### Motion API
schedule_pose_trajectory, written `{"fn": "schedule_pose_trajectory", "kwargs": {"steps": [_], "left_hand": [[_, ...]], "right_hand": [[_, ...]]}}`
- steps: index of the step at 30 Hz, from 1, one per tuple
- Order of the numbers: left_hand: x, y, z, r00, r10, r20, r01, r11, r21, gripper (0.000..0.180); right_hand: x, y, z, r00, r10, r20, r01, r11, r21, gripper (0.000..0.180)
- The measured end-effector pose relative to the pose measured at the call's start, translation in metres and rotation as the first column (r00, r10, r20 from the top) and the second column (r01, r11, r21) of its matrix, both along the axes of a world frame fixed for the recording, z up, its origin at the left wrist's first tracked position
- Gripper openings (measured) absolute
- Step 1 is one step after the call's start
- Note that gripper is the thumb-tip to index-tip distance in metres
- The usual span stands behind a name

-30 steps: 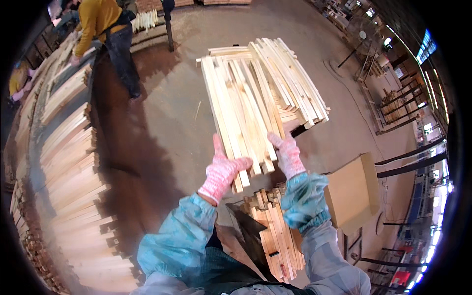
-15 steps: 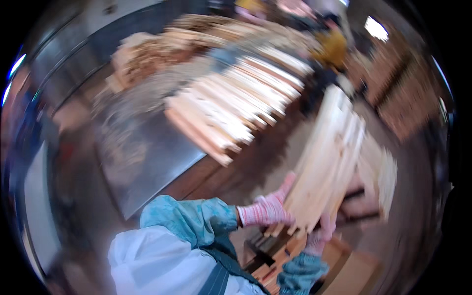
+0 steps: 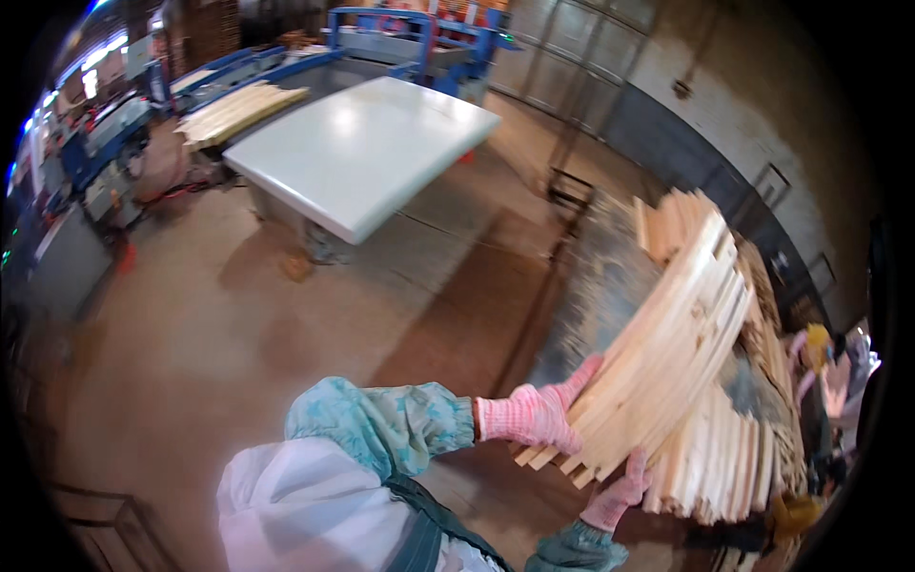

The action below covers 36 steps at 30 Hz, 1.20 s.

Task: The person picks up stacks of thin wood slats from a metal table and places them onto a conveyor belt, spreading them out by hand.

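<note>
A bundle of several long pale wooden slats is held between both my hands, tilted up toward the right. My left hand, in a pink knitted glove, presses against the bundle's left side near its lower end. In the same kind of glove, my right hand grips the bundle from below at its near end. Teal patterned sleeves cover my forearms.
A stack of more slats lies just right of the bundle. A large white table stands ahead on the left, with boards and blue machinery behind it. Other people are at the right edge.
My view has swung around from the slat pile on the floor to the white table. The bundle stays in both hands and now tilts up to the right.
</note>
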<state>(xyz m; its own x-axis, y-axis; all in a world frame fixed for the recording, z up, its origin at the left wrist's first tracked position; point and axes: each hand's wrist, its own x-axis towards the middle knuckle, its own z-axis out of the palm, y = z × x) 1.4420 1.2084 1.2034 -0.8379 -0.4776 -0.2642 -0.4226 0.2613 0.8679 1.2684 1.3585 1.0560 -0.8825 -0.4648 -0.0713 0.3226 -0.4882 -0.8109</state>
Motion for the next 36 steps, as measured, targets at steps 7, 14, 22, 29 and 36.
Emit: {"fn": "schedule_pose_trajectory", "kwargs": {"steps": [7,14,22,29,36], "left_hand": [[0.243,-0.118,0.035,0.822,0.550,-0.149,-0.550,0.834,0.045,0.121],[0.401,-0.198,0.058,0.597,0.768,-0.231,-0.749,0.637,0.181,0.120],[0.562,-0.284,0.128,0.536,0.788,-0.304,-0.741,0.611,0.279,0.111],[0.718,-0.385,0.134,0.565,0.791,-0.235,-0.646,0.601,0.470,0.089],[0.831,-0.541,0.130,0.712,0.702,-0.016,-0.696,0.709,0.112,0.072]], "right_hand": [[0.213,-0.224,0.070,0.838,0.506,-0.205,-0.527,0.847,-0.066,0.053],[0.367,-0.351,0.118,0.647,0.746,-0.157,-0.760,0.648,-0.055,0.052],[0.528,-0.450,0.186,0.557,0.828,-0.070,-0.826,0.543,-0.151,0.049],[0.683,-0.542,0.171,0.577,0.816,-0.014,-0.814,0.574,-0.084,0.052],[0.811,-0.670,0.137,0.716,0.694,-0.067,-0.690,0.719,0.077,0.061]]}}
